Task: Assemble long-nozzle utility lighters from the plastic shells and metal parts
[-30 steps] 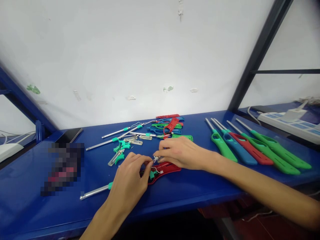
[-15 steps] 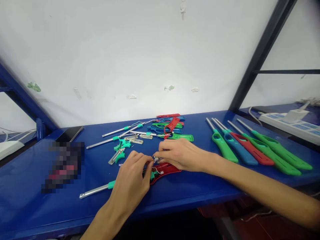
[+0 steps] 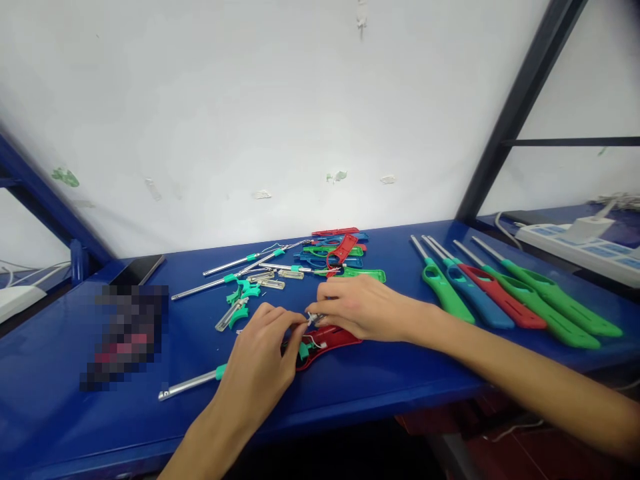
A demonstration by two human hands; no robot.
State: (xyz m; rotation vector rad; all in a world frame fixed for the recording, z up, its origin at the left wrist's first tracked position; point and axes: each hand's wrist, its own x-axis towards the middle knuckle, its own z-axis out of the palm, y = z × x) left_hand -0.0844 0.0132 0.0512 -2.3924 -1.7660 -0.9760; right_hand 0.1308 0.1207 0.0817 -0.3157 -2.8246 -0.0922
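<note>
Near the front of the blue table, an open red lighter shell [image 3: 337,337] lies under my hands, with a green trigger piece [image 3: 305,351] and a white wire in it. Its metal tube [image 3: 193,383] points left. My left hand [image 3: 267,357] is above the tube end of the shell, thumb and forefinger pinched at a small white and silver part [image 3: 313,319]. From the right, my right hand [image 3: 353,308] pinches the same small part, its other fingers curled. The fingertips nearly meet, and the part's shape is too small to make out.
Behind my hands lie loose metal tubes [image 3: 197,289], green triggers [image 3: 245,291], clear tanks [image 3: 231,315] and coloured shell halves [image 3: 367,274]. Several whole lighters [image 3: 483,297] lie at right. A phone [image 3: 145,269] and a blurred dark object [image 3: 127,337] are at left; a power strip [image 3: 575,247] is far right.
The view has shifted very slightly. Both hands keep their pinch at the small part, and the left hand's fingers have moved only a little.
</note>
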